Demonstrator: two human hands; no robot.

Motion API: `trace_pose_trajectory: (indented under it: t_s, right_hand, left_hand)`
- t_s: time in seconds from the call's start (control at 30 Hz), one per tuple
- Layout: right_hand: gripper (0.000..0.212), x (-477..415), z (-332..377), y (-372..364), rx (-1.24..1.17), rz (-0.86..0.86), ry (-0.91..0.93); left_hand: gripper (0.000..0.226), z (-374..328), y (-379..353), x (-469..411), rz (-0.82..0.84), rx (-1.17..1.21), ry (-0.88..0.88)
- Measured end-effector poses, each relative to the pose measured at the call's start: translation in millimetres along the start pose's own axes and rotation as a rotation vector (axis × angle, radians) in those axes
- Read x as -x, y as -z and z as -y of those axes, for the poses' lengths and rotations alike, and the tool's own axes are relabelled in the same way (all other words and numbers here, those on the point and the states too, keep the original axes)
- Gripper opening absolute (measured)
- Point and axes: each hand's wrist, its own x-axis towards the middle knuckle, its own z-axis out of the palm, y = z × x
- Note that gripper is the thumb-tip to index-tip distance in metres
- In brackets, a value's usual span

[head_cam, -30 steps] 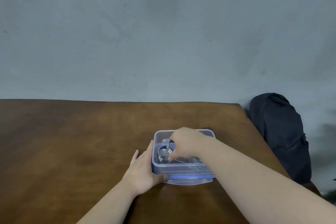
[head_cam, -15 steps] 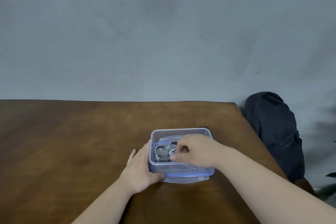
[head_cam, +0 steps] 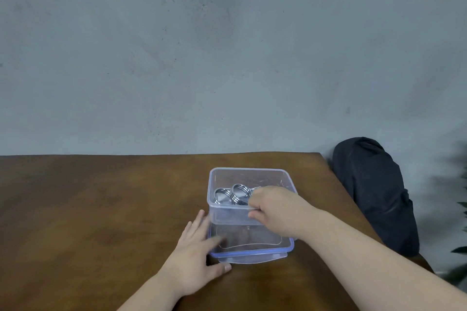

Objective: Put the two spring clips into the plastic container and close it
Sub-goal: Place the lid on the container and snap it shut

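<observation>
Head view, container (head_cam: 222, 217) between hands, 2 clips (head_cam: 231, 195) inside

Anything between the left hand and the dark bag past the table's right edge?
Head view: container on its lid, right hand gripping its near rim.

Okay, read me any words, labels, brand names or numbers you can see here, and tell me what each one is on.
None can be read.
Plastic container: clear walls, no label in view.
Lid: faint embossed outline and a tiny dark mark, too small to read.
Dark bag, table and wall: no writing, only specks.
</observation>
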Motion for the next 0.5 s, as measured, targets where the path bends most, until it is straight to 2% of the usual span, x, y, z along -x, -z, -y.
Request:
trace_pose_trajectory:
  t_s: [0.07,0.13,0.2,0.33,0.4,0.5]
  right_hand:
    - [0.035,-5,-4,5,-0.007,-0.029,-0.017]
    - [0.039,-8,-10,5,-0.011,-0.041,-0.020]
    - [0.037,-11,-18,0,-0.034,-0.044,-0.028]
    - [0.033,-11,-22,-13,-0.039,-0.028,-0.025]
    - [0.032,-11,-23,-22,-0.055,-0.006,-0.017]
    - [0.027,-9,-28,-39,-0.155,0.039,-0.101]
  left_hand:
    - [0.040,0,-3,4,-0.088,-0.125,-0.208]
    - [0.023,1,-4,9,-0.148,-0.134,-0.335]
    - [0.017,-6,7,15,-0.237,-0.066,-0.392]
    - [0.014,-25,49,22,-0.449,0.070,-0.394]
    - [0.013,-32,68,22,-0.508,0.108,-0.377]
    - [0.017,-38,85,20,-0.538,0.173,-0.310]
